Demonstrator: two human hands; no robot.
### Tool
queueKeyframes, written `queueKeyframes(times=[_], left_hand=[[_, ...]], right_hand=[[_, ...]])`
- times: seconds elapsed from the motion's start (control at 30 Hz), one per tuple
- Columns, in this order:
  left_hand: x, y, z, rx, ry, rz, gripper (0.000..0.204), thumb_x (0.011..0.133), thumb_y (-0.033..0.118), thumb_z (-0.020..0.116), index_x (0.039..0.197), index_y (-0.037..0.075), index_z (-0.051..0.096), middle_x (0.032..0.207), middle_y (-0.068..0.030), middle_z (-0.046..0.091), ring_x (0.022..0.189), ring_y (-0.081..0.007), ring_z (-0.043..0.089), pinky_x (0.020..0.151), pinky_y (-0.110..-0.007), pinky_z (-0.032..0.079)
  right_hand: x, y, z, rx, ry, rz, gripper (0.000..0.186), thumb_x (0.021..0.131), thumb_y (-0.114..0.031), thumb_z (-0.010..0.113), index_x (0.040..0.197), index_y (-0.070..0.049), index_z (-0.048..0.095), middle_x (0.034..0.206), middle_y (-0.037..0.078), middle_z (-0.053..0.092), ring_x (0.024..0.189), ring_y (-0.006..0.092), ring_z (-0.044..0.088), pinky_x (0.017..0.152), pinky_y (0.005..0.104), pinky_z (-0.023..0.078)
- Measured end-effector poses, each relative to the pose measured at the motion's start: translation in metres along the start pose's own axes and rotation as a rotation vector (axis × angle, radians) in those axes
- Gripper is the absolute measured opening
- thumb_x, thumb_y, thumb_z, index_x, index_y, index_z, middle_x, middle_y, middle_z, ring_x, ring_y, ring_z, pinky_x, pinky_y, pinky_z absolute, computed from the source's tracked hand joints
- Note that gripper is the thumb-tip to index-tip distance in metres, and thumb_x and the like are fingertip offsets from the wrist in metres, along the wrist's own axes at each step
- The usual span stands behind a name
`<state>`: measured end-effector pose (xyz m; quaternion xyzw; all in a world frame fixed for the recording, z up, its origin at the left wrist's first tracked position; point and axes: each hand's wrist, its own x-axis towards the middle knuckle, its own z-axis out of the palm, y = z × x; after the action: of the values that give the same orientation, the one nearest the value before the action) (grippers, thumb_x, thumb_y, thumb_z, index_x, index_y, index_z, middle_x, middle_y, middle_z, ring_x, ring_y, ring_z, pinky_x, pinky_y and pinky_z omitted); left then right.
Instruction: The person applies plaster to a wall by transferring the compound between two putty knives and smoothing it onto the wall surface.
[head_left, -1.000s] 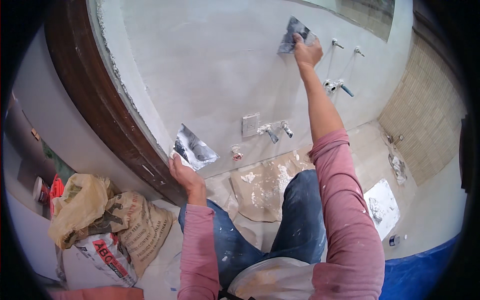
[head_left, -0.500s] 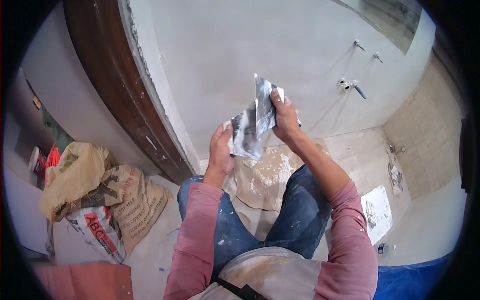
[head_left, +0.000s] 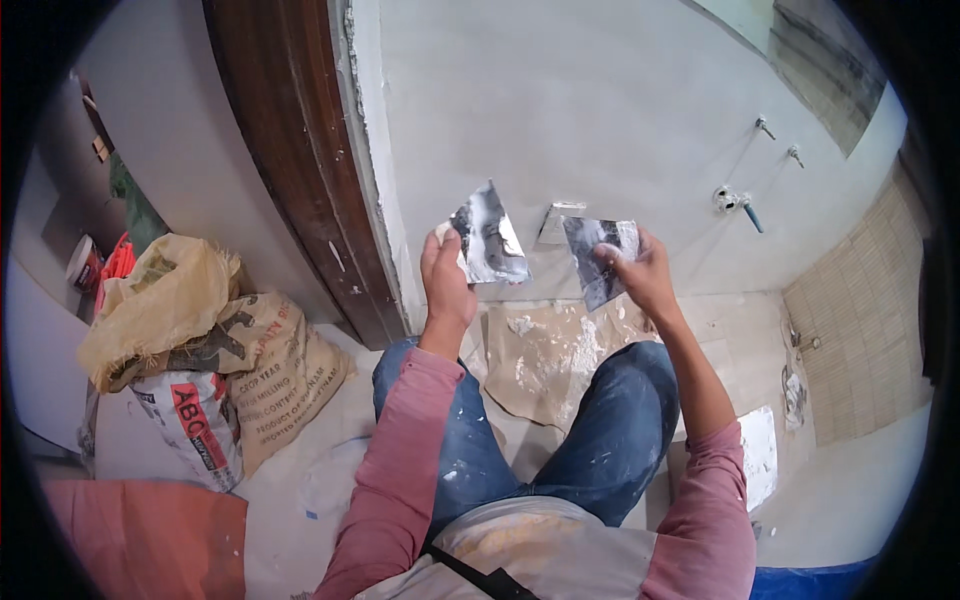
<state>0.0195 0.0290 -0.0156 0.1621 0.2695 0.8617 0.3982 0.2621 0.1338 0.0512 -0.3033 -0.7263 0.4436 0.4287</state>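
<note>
A flat metal putty blade (head_left: 487,238), smeared with white paste, is gripped at its left edge by my left hand (head_left: 445,280). My right hand (head_left: 640,268) pinches a second metal putty blade (head_left: 594,262), with the thumb lying across its smeared face. A gap separates the two blades, and both are held up over my knees in front of the pale wall (head_left: 520,110). White paste clings to the left blade in streaks and a thicker patch near its right edge.
Brown paper spattered with white (head_left: 540,350) covers the floor by the wall. Stacked sacks (head_left: 270,370) and a dark wooden door frame (head_left: 290,150) stand left. Pipe stubs (head_left: 735,202) jut from the wall at right. A white board (head_left: 758,455) lies beside my right arm.
The two blades, overlapping before, are now apart. My right hand has moved right and down with its blade; my left blade now points upward. The whole view has shifted.
</note>
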Motion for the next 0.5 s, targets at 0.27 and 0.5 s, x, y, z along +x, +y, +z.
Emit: queueKeyframes(times=[0.27, 0.5], left_hand=[[-0.017, 0.001, 0.014, 0.498, 0.173, 0.466, 0.028, 0.110, 0.022, 0.042, 0.123, -0.002, 0.050, 0.111, -0.0102, 0.057, 0.100, -0.0172, 0.053, 0.092, -0.033, 0.044], [-0.032, 0.008, 0.012, 0.740, 0.055, 0.724, 0.031, 0.110, 0.025, 0.044, 0.121, -0.003, 0.052, 0.101, -0.0090, 0.060, 0.090, -0.0167, 0.055, 0.084, -0.032, 0.047]], right_hand=[[-0.028, -0.026, 0.064, -1.046, -0.039, -1.155, 0.019, 0.079, -0.018, 0.073, 0.091, -0.015, 0.058, 0.088, 0.000, 0.060, 0.073, 0.0147, 0.060, 0.062, 0.0321, 0.048], [0.010, -0.009, 0.080, -1.002, 0.085, -1.268, 0.042, 0.079, -0.019, 0.074, 0.119, -0.012, 0.062, 0.113, 0.007, 0.065, 0.094, 0.0242, 0.064, 0.076, 0.0377, 0.051]])
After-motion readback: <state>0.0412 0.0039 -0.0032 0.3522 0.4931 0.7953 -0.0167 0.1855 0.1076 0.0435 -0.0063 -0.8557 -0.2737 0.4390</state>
